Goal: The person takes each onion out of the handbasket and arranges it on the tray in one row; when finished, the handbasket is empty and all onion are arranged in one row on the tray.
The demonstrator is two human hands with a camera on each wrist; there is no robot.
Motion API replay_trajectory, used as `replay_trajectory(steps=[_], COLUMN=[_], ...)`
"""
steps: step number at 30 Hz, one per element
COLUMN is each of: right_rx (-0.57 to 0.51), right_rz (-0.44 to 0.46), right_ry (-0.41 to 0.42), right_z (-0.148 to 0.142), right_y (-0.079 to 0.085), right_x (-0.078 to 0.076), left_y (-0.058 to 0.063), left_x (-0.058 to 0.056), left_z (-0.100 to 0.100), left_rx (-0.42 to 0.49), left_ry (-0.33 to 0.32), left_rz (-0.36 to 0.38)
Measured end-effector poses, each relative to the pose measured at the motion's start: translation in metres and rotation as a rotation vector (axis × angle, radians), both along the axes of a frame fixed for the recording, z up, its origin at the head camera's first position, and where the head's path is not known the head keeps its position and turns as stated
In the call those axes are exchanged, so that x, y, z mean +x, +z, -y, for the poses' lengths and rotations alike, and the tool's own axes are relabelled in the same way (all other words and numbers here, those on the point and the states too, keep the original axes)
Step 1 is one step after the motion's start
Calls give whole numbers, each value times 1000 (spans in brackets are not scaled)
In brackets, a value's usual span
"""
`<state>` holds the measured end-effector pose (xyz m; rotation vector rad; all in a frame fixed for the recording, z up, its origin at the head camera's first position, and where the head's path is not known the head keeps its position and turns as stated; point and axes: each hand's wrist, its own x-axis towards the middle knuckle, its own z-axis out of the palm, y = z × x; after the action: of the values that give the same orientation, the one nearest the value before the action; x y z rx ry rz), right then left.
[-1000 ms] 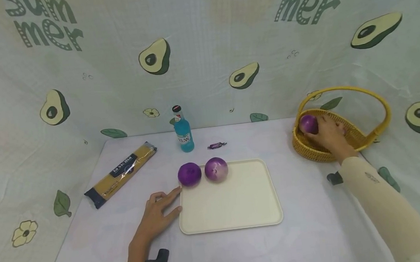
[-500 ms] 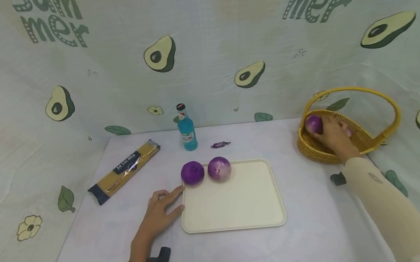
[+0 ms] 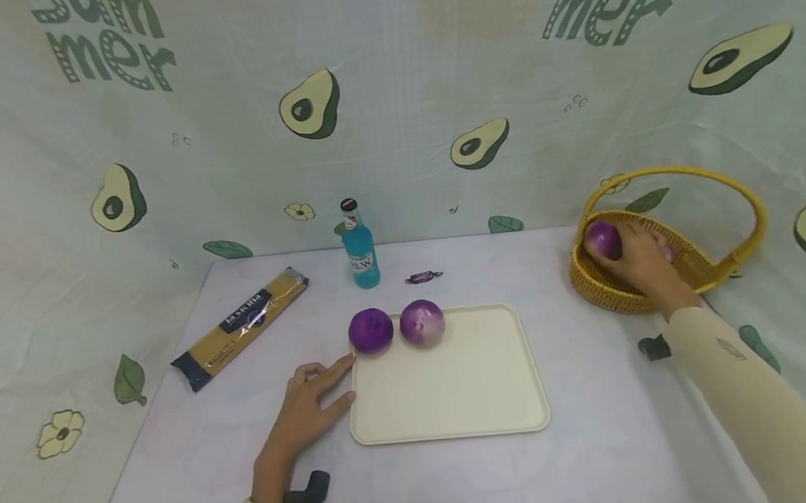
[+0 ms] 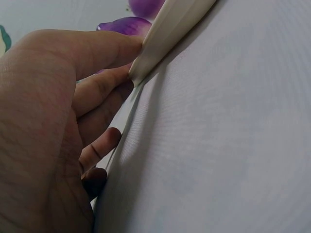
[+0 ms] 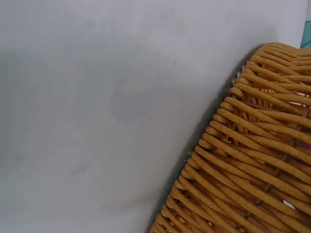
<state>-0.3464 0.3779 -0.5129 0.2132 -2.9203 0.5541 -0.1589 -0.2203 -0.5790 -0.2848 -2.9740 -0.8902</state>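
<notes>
My right hand (image 3: 638,260) reaches into the yellow wicker basket (image 3: 609,298) at the far right and grips a purple onion (image 3: 603,240). Part of another purple onion (image 3: 670,252) shows beyond that hand. The right wrist view has only the basket's woven side (image 5: 252,155), with the hand out of sight. My left hand (image 3: 305,413) rests by the cream tray (image 3: 449,390), thumb and index finger touching its left edge. In the left wrist view, its fingertips meet the tray rim (image 4: 165,39). Two purple onions, one dark (image 3: 371,331) and one paler (image 3: 422,323), sit at the tray's back left.
A blue bottle (image 3: 360,251) stands behind the tray, with a wrapped candy (image 3: 423,277) to its right. At the left lies a pack of spaghetti (image 3: 242,327). The basket's tall handle (image 3: 748,208) arches over its opening. A patterned cloth (image 3: 392,110) hangs behind the table.
The head view has shifted slightly. The right hand stays in the basket on the onion, and the left hand stays at the tray's edge.
</notes>
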Motion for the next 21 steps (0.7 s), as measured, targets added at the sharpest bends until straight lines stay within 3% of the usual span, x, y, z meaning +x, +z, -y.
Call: replay_trajectory(steps=[21], right_rx=[17], right_rz=[-46], right_ry=[9], right_z=[-4], right_y=[11], right_x=[35], left_y=[-1], left_x=[2], left_z=[0], left_rx=[7], left_ry=[-13], left_rz=[-26])
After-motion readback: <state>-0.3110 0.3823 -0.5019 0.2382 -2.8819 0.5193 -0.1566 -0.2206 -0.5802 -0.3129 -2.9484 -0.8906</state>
